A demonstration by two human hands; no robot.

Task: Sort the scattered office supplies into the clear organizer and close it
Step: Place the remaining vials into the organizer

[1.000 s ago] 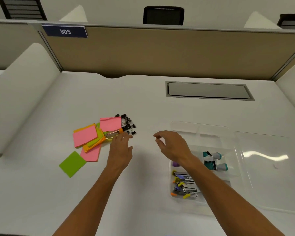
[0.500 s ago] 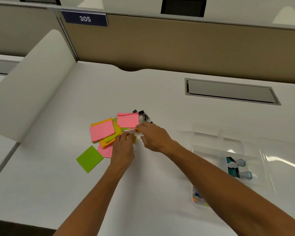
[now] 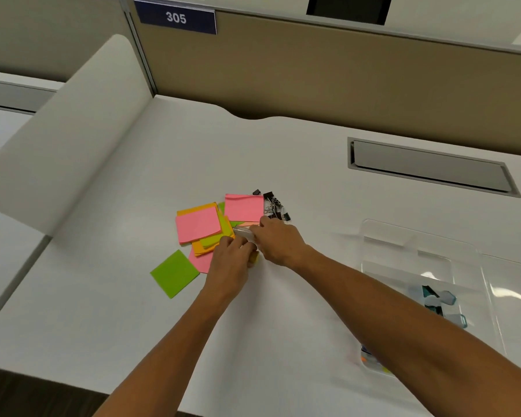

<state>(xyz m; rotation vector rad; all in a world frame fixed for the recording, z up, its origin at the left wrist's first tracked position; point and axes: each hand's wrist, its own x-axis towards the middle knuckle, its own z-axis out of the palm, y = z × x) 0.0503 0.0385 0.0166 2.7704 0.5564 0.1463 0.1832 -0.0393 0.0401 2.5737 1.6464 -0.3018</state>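
Note:
Pink [image 3: 243,207], orange [image 3: 199,246] and green sticky notes [image 3: 175,273] lie in a loose pile at mid-desk. Several small black binder clips [image 3: 275,206] sit at the pile's right edge. My left hand [image 3: 229,261] and my right hand [image 3: 278,240] meet at the near right of the pile. The right fingers pinch a small silver-handled clip [image 3: 242,233]. The left fingers are closed over a yellow piece [image 3: 254,257], mostly hidden. The clear organizer [image 3: 418,236] lies open at the right, with teal clips [image 3: 433,299] inside and coloured clips [image 3: 370,358] partly hidden by my right forearm.
The organizer's clear lid [image 3: 518,284] lies flat to its right. A grey cable hatch [image 3: 427,168] is set into the desk at the back right. A white side panel [image 3: 66,136] and a tan partition [image 3: 313,73] wall in the desk.
My right hand moved left from near the organizer to the pile and closed on the clip beside my left hand. The view shifted left and closer to the notes.

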